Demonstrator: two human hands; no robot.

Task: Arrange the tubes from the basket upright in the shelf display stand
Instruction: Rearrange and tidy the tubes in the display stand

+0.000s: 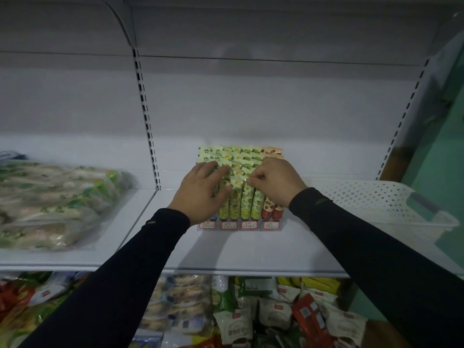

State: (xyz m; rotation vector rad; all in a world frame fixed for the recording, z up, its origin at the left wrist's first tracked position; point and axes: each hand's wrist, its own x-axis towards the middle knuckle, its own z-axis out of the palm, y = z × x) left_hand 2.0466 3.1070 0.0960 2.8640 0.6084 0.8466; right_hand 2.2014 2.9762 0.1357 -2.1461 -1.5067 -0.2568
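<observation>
Fingers of the left hand (200,190) lie spread across the flat crimped tops of the front-row tubes (244,202). The right hand (275,183) pinches one crimped top between thumb and forefinger. All the tubes stand upright in the clear display stand (239,225) on the white shelf (226,249). Judged light, soft-walled and slick; best taken by the stiff crimp. The white perforated basket (376,199) sits just right, apparently empty. Bagged goods (55,202) lie left. Lighting dim.
</observation>
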